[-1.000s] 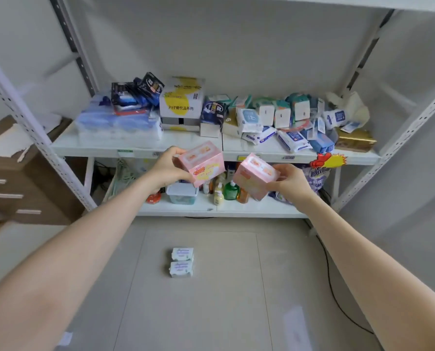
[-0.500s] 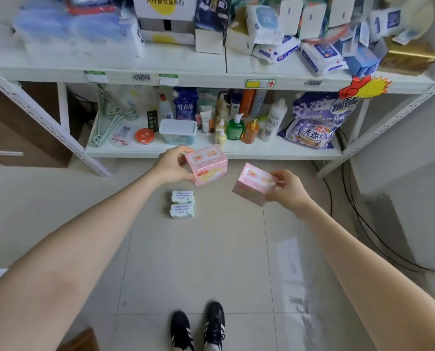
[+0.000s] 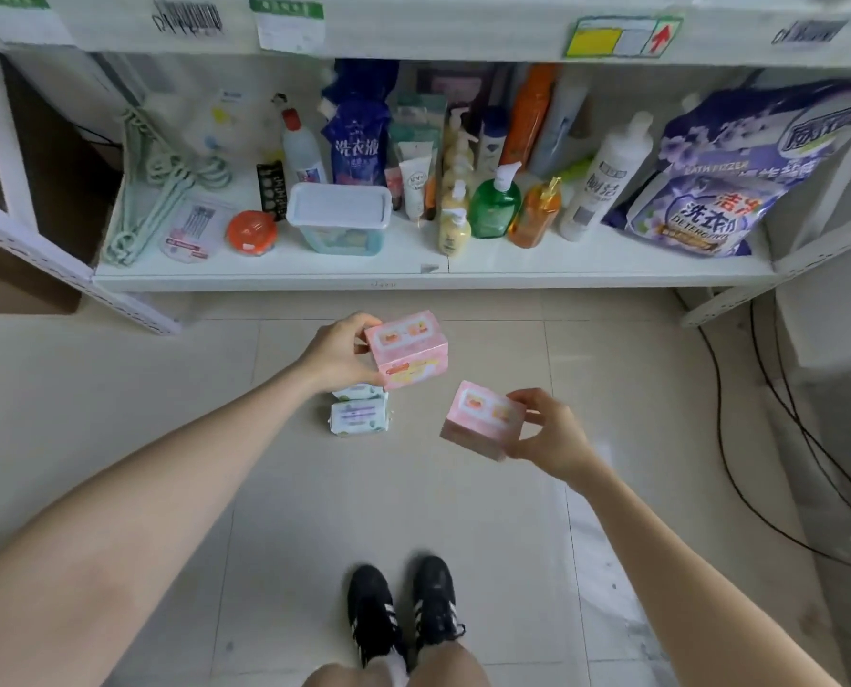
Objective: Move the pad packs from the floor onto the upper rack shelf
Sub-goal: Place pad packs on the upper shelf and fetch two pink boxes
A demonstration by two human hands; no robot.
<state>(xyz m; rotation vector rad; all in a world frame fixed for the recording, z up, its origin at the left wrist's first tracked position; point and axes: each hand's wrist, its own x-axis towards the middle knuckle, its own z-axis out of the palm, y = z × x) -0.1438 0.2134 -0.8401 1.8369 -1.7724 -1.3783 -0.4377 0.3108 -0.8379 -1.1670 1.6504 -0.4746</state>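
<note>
My left hand (image 3: 340, 357) grips a pink pad pack (image 3: 407, 349), held above the floor in front of the rack. My right hand (image 3: 551, 432) grips a second pink pad pack (image 3: 483, 420), lower and to the right. Two small white pad packs lie on the floor tiles: one (image 3: 359, 418) fully visible, the other (image 3: 356, 390) partly hidden behind my left hand and its pack. The upper rack shelf shows only as its front edge (image 3: 413, 27) with labels along the top of the view.
The lower shelf (image 3: 433, 277) is crowded with bottles, a lidded tub (image 3: 339, 223), hangers (image 3: 166, 190) and a purple detergent bag (image 3: 711, 200). Black cables (image 3: 770, 478) trail on the floor at right. My black shoes (image 3: 403, 607) stand below. A brown cabinet (image 3: 27, 190) is at left.
The view has tilted down from the upper shelf to the floor. Both hands, still holding the pink packs, have lowered toward the floor; the right one is lower.
</note>
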